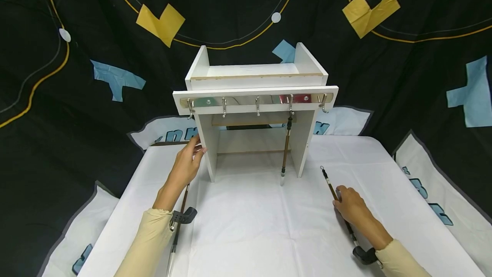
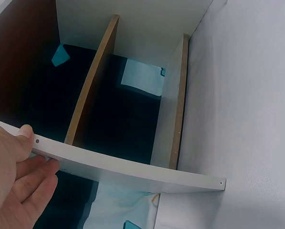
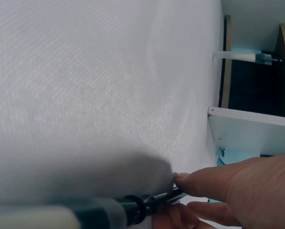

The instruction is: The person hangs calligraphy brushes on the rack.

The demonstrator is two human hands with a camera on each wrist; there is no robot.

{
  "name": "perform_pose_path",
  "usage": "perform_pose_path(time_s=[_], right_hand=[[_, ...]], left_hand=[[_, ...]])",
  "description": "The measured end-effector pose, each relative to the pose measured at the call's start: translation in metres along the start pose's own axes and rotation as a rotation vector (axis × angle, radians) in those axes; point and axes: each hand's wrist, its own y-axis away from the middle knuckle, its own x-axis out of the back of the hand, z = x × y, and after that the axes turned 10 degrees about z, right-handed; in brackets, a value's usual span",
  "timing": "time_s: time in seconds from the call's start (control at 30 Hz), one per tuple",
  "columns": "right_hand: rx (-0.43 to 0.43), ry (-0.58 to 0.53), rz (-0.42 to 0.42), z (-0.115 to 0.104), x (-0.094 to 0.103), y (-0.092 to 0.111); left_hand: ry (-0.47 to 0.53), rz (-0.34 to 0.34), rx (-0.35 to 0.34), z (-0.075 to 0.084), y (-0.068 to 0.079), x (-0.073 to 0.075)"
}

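A white shelf unit (image 1: 307, 131) stands on the cloth-covered table, with a row of metal hooks (image 1: 257, 105) across its front rail. My left hand (image 1: 186, 163) grips the front edge of its left side panel (image 2: 132, 169), thumb on the edge and fingers against the outside. Between thumb and fingers, my right hand (image 1: 353, 204) pinches the shaft of a calligraphy brush (image 1: 328, 183); its loop end points toward the shelf and its capped end toward me. A second calligraphy brush (image 1: 286, 146) hangs by its loop from a right-hand hook, capped tip down.
A third calligraphy brush (image 1: 183, 206) lies on the white tablecloth (image 1: 246, 225), partly under my left forearm. Black cloth (image 1: 246, 3) with yellow and blue tape hangs behind. Printed white banners (image 1: 426, 187) line the table's sides and back.
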Motion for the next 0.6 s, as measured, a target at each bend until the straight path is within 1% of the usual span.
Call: perform_pose_path(time_s=[0.1, 0.33, 0.5, 0.6], right_hand=[[-0.001, -0.006, 0.003, -0.0001, -0.0007, 0.0020], [0.001, 0.018, -0.008, -0.0018, -0.0035, 0.0039], [-0.009, 0.030, 0.009, -0.0027, -0.0043, 0.0029], [0.000, 0.033, 0.015, -0.0026, -0.0042, 0.0027]], left_hand=[[0.002, -0.001, 0.002, -0.0002, 0.0007, -0.0004], [0.003, -0.002, 0.007, -0.0018, 0.0021, -0.0013], [0.003, -0.002, 0.004, -0.0009, 0.0014, -0.0012], [-0.001, -0.003, 0.006, -0.0011, 0.0015, -0.0011]])
